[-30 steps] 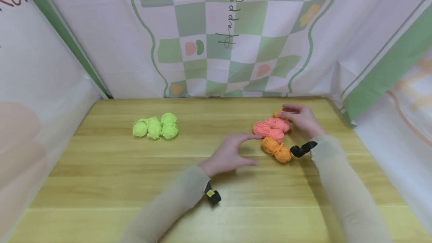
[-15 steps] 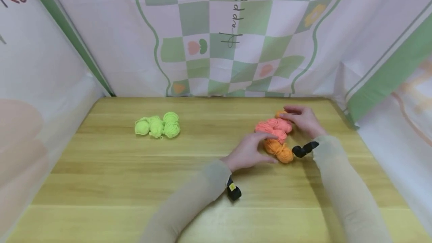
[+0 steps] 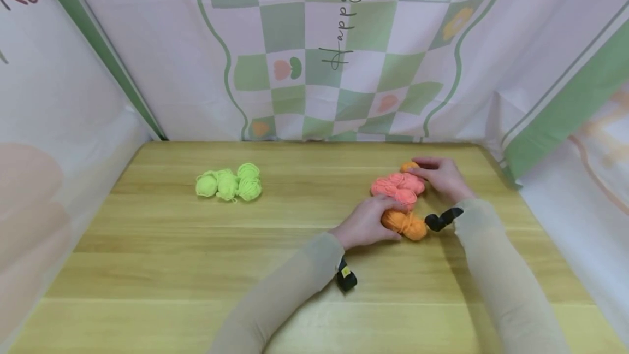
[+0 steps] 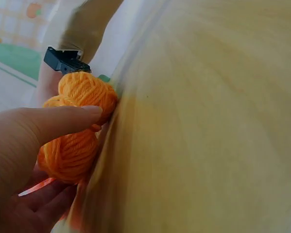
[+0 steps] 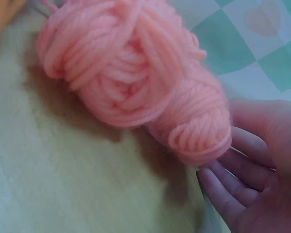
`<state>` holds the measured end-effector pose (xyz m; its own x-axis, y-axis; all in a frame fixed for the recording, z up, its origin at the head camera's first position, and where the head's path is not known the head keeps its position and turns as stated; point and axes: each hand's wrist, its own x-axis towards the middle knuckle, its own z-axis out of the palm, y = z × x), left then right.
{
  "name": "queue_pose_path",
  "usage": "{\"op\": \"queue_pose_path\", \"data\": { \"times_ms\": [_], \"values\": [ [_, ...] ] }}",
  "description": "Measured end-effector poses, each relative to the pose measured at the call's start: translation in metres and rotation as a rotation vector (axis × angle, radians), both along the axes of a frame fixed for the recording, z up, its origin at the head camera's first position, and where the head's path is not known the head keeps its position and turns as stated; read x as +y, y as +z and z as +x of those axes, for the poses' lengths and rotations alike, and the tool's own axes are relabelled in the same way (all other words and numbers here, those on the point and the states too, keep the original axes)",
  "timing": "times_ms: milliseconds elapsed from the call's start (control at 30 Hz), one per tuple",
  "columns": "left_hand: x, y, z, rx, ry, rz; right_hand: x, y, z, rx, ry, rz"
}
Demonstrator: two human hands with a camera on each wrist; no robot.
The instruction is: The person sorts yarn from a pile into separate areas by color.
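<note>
Mostly hidden behind pink yarn (image 3: 397, 186) and the right hand (image 3: 442, 178), at the far end of the right-hand cluster on the table: the far orange yarn (image 3: 409, 166), with just a small rounded part in sight. Right fingers loosely bent, some tips lost behind the pink yarn in the right wrist view; cannot tell whether gripping the far orange yarn or merely touching it. Left hand (image 3: 365, 224) curled round the near orange skein (image 3: 405, 225), just on the near side of the pink yarn, with the thumb across it and the other fingertips partly out of sight. Blurred in the top left corner of the right wrist view, an orange patch, cut off and hard to identify. Beige sleeves (image 3: 290, 283) cut off by the lower edge. Well apart to the left, green yarn (image 3: 227, 184) in a short row. Beneath everything, a pale wooden table (image 3: 147, 245) with lengthwise grain and a soft sheen, its near edge out of frame. At the back, a white cloth (image 3: 321, 70) with green checks, fruit, flowers and sideways lettering, "Happy", cut off above. Along both sides, more printed cloth with green bands.
</note>
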<state>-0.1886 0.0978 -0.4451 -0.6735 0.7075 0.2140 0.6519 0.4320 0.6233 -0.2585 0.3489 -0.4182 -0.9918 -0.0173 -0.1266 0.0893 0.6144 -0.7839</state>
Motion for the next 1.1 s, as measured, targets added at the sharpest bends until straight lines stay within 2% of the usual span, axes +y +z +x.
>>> {"op": "queue_pose_path", "data": {
  "times_ms": [133,267,600,900,1100],
  "values": [
    [0.001,-0.001,0.000,0.010,-0.001,-0.041,0.000,-0.001,0.001,0.008,-0.005,-0.003],
    [0.002,-0.002,-0.001,0.006,0.004,-0.035,0.000,-0.001,0.002,0.009,-0.009,-0.001],
    [-0.005,0.001,-0.002,-0.024,0.028,0.051,0.001,-0.002,0.004,-0.002,-0.034,-0.007],
    [-0.025,0.018,-0.009,-0.064,0.074,0.152,0.004,-0.006,0.001,-0.022,-0.039,-0.020],
    [-0.041,0.033,-0.014,-0.138,0.137,0.277,0.004,-0.007,0.001,-0.017,-0.039,-0.031]
  ]
}}
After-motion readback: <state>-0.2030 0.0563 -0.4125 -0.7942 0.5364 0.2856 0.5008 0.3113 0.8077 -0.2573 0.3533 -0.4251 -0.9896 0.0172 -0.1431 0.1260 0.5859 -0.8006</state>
